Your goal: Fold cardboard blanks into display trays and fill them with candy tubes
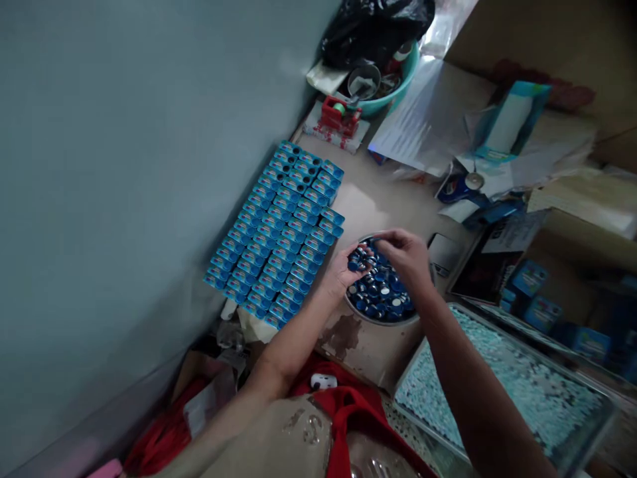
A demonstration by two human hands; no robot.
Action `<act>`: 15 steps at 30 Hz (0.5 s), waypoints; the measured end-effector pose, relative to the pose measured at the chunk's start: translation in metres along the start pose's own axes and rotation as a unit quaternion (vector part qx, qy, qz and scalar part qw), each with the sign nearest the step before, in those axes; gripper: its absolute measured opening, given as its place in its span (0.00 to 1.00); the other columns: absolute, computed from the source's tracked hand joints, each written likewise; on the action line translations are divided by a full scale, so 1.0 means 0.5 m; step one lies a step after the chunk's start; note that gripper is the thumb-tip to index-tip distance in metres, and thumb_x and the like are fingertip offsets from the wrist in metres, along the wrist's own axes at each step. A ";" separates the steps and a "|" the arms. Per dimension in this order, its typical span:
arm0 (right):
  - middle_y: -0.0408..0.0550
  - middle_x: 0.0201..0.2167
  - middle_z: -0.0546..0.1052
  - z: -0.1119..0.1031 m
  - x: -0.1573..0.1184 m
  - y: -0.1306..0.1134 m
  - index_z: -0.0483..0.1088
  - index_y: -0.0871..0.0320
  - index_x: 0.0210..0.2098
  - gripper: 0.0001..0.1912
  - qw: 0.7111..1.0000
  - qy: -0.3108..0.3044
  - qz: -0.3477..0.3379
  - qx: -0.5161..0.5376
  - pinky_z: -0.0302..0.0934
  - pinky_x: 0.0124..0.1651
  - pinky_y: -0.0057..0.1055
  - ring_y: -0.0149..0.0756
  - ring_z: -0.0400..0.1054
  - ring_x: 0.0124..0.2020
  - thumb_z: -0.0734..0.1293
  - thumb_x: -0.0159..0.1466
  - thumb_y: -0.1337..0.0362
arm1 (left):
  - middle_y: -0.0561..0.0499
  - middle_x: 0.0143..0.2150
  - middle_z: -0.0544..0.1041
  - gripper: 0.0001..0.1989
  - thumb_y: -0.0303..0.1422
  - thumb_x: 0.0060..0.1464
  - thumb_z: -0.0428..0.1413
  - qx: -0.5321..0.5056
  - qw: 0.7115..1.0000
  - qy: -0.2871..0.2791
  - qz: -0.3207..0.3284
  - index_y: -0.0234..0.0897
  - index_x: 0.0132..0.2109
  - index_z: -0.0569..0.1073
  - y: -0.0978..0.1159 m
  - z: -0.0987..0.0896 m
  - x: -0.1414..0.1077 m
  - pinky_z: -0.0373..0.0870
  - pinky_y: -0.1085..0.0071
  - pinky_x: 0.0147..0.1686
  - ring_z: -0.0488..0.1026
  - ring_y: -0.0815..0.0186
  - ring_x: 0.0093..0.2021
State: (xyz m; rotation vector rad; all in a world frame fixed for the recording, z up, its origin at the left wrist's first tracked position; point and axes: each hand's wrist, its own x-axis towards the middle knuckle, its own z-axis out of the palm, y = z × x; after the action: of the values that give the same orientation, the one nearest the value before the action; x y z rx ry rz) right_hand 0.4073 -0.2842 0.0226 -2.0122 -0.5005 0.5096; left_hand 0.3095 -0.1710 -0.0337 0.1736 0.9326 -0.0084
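head view: nearest, a tray (432,431) lies under our right forearm; over the rim of the bowl (391,323), our cupped left hand (342,269) holds several blue caps (359,259), while our right hand (405,255) has its fingers drawn narrow, whether gripping anything we cannot tell. beyond, the tabletop (358,202) gives us room between stacked blue boxes (279,245) and papers (413,126), with a tape dispenser (336,114) and basin (393,101) blocking its far end.

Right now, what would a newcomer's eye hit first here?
The tight rows of small blue boxes, on the table beside the wall. Next, right of them, the round bowl of blue-and-silver caps, some held in the left hand. At lower right, the wide tray of pale turquoise pieces.
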 end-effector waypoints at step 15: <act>0.54 0.43 0.85 0.442 0.418 -0.110 0.83 0.56 0.37 0.12 0.923 -0.112 -0.046 -0.365 0.68 0.50 0.38 0.47 0.78 0.45 0.69 0.59 0.73 | 0.49 0.35 0.80 0.14 0.34 0.72 0.55 -0.117 0.982 0.014 0.148 0.37 0.35 0.74 0.538 -0.138 -0.026 0.79 0.71 0.36 0.81 0.66 0.37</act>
State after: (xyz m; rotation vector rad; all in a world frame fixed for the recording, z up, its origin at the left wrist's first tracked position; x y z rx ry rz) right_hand 0.4529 0.0104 -0.0586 -2.6288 -1.0387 0.5476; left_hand 0.2687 0.1038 -0.0246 0.0934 0.9198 0.3787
